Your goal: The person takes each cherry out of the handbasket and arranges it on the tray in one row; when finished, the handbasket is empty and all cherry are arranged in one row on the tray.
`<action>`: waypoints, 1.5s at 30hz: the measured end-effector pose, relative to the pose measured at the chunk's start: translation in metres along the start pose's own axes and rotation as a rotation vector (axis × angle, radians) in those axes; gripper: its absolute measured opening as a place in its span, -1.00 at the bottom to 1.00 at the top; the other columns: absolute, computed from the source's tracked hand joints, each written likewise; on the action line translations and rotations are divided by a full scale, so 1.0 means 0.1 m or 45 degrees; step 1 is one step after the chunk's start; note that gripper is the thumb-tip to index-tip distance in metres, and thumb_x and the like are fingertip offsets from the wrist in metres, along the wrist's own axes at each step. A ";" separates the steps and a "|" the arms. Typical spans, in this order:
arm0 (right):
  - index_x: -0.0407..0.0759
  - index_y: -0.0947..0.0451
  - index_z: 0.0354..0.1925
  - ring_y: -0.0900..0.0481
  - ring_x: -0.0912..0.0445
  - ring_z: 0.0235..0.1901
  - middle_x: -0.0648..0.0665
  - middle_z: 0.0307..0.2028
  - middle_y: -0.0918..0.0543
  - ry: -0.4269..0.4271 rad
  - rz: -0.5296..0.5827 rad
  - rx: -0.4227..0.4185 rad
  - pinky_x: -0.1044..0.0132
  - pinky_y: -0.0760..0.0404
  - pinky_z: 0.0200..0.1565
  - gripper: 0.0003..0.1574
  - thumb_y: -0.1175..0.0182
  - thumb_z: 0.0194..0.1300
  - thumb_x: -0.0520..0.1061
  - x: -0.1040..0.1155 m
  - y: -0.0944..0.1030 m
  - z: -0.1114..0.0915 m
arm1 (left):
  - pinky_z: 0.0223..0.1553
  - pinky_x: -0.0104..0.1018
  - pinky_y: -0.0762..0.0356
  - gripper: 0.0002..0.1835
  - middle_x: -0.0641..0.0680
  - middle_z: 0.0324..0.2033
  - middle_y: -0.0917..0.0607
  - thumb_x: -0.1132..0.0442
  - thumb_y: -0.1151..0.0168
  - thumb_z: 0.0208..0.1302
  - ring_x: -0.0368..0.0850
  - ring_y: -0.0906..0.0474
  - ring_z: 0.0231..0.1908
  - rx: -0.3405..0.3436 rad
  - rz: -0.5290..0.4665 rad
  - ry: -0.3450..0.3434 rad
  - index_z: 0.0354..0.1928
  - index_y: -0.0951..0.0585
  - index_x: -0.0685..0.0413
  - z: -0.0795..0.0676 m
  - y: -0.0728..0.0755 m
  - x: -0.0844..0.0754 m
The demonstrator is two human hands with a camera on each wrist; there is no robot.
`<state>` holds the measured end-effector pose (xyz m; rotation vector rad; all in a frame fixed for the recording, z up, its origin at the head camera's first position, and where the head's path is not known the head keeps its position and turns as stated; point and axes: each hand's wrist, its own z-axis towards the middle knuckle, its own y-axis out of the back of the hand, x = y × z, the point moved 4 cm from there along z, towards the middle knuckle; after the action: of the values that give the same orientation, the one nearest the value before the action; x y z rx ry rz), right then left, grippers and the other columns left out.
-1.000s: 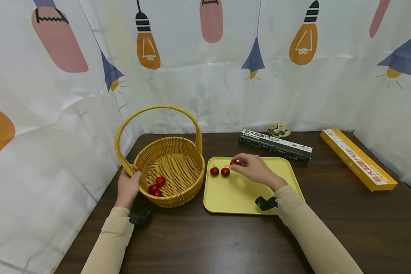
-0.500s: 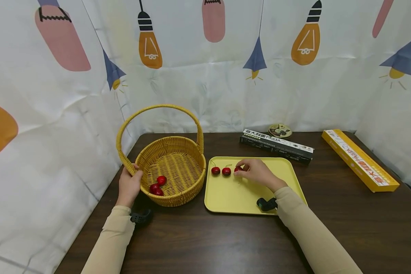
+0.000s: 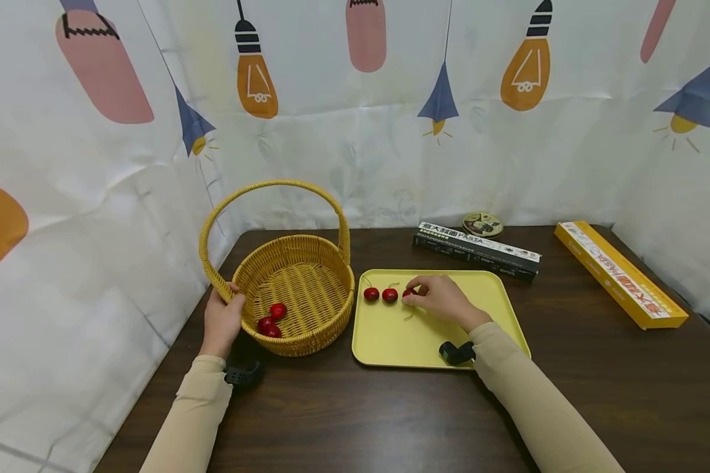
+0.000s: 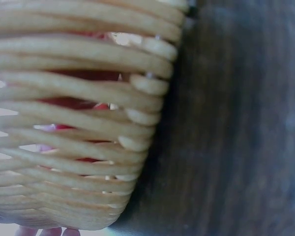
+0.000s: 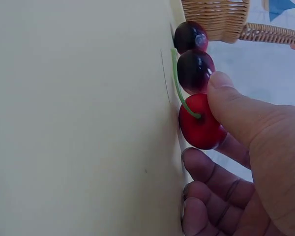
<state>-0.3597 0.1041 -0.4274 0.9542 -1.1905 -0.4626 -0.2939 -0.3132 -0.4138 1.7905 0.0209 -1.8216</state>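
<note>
My left hand [image 3: 221, 326] grips the left foot of the handle on a yellow wicker basket [image 3: 307, 345], with several red cherries [image 3: 266, 324] lying at the near left of its floor. In the left wrist view the basket's woven side [image 4: 73, 113] fills much of the picture, red showing through the gaps. Over the yellow tray [image 3: 384, 348], my right hand [image 3: 440, 301] pinches a cherry [image 5: 201, 125] between thumb and fingers, its green stem hanging to the tray side. Two more cherries, one at the left [image 3: 371, 294] and one beside it [image 3: 390, 295], sit in a row with it.
Behind the tray lies a black pasta box [image 3: 476, 252], with a round patterned tin or disc [image 3: 482, 225] behind it. A yellow pasta box [image 3: 621, 276] rests on the dark wooden table [image 3: 331, 420] at the right. A printed curtain [image 3: 367, 151] hangs behind.
The right hand has brought its cherry down to the tray, in line with the two others. The left hand and the basket have stayed in place.
</note>
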 end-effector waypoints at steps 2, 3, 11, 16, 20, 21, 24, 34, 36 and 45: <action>0.01 -0.64 0.01 -0.52 0.12 -0.34 -0.01 -0.30 -0.65 -0.010 -0.007 0.009 0.21 -0.48 -0.26 -0.57 -0.29 0.25 0.17 0.01 0.00 -0.01 | -0.35 -0.43 -0.42 -0.73 0.27 0.03 -0.41 0.25 0.06 0.41 0.10 -0.40 -0.07 -0.001 -0.001 0.006 0.08 -0.30 0.16 -0.01 0.00 0.00; 0.00 -0.64 0.01 -0.52 0.12 -0.34 -0.01 -0.30 -0.64 -0.014 -0.008 0.013 0.21 -0.48 -0.26 -0.56 -0.29 0.25 0.17 0.01 0.00 -0.01 | -0.34 -0.42 -0.42 -0.73 0.27 0.03 -0.41 0.25 0.06 0.41 0.10 -0.40 -0.07 -0.002 0.001 0.008 0.08 -0.30 0.16 -0.01 0.00 0.01; -0.03 -0.61 0.03 -0.49 0.10 -0.35 -0.02 -0.30 -0.62 -0.030 0.005 0.040 0.20 -0.46 -0.26 -0.53 -0.30 0.25 0.17 0.00 0.01 -0.03 | -0.35 -0.38 -0.42 -0.74 0.25 -0.03 -0.41 0.25 0.06 0.40 0.07 -0.40 -0.13 0.000 0.006 -0.013 0.06 -0.31 0.17 0.00 -0.02 0.01; -0.04 -0.61 0.04 -0.48 0.10 -0.36 -0.02 -0.31 -0.61 -0.016 0.014 0.049 0.21 -0.45 -0.28 -0.54 -0.31 0.25 0.14 -0.01 0.02 -0.03 | -0.34 -0.38 -0.41 -0.74 0.24 -0.03 -0.41 0.25 0.07 0.39 0.07 -0.39 -0.13 -0.004 0.003 -0.022 0.07 -0.32 0.17 0.00 -0.01 0.01; -0.02 -0.62 0.01 -0.48 0.10 -0.36 -0.01 -0.32 -0.61 -0.013 0.020 0.044 0.22 -0.44 -0.28 -0.56 -0.33 0.23 0.13 -0.01 0.01 -0.02 | -0.34 -0.38 -0.41 -0.73 0.24 -0.02 -0.41 0.25 0.06 0.39 0.07 -0.40 -0.12 -0.011 0.007 -0.026 0.07 -0.32 0.16 0.01 -0.01 0.02; -0.02 -0.63 0.01 -0.48 0.10 -0.36 -0.01 -0.33 -0.61 -0.013 0.021 0.042 0.22 -0.44 -0.28 -0.57 -0.33 0.23 0.13 -0.01 0.01 -0.01 | -0.34 -0.38 -0.41 -0.74 0.24 -0.02 -0.41 0.24 0.06 0.40 0.07 -0.40 -0.12 -0.012 0.010 -0.028 0.06 -0.32 0.16 0.00 0.00 0.02; -0.01 -0.63 -0.01 -0.47 0.10 -0.37 -0.01 -0.34 -0.61 -0.010 0.024 0.034 0.22 -0.44 -0.28 -0.59 -0.33 0.23 0.12 -0.01 0.00 0.00 | -0.33 -0.38 -0.40 -0.74 0.24 -0.02 -0.41 0.24 0.06 0.40 0.07 -0.40 -0.12 -0.017 0.018 -0.030 0.07 -0.32 0.16 0.01 0.00 0.03; -0.01 -0.63 -0.02 -0.46 0.09 -0.37 -0.03 -0.34 -0.60 -0.036 0.018 0.038 0.22 -0.42 -0.31 -0.58 -0.32 0.24 0.15 -0.01 0.00 0.01 | -0.30 -0.33 -0.39 -0.73 0.24 -0.03 -0.41 0.25 0.07 0.40 0.08 -0.39 -0.12 -0.009 0.007 -0.025 0.08 -0.31 0.17 0.00 0.02 0.04; -0.03 -0.62 0.01 -0.49 0.08 -0.35 -0.05 -0.31 -0.62 -0.046 0.014 0.051 0.21 -0.45 -0.29 -0.54 -0.31 0.24 0.16 -0.01 0.02 0.00 | -0.29 -0.33 -0.39 -0.73 0.24 -0.02 -0.41 0.26 0.07 0.40 0.08 -0.39 -0.11 -0.010 -0.001 -0.023 0.07 -0.31 0.16 0.00 0.02 0.04; -0.18 -0.53 0.18 -0.60 -0.06 -0.17 -0.23 0.00 -0.61 -0.017 0.027 -0.078 0.04 -0.56 -0.12 -0.40 -0.19 0.35 0.17 0.08 0.29 -0.07 | -0.27 -0.34 -0.39 -0.74 0.24 -0.02 -0.42 0.26 0.06 0.39 0.08 -0.40 -0.10 -0.020 -0.005 -0.033 0.06 -0.32 0.15 -0.01 0.01 0.02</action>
<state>-0.3556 0.1169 -0.3998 0.8868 -1.1911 -0.4866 -0.2931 -0.3143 -0.4154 1.7571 0.0284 -1.8419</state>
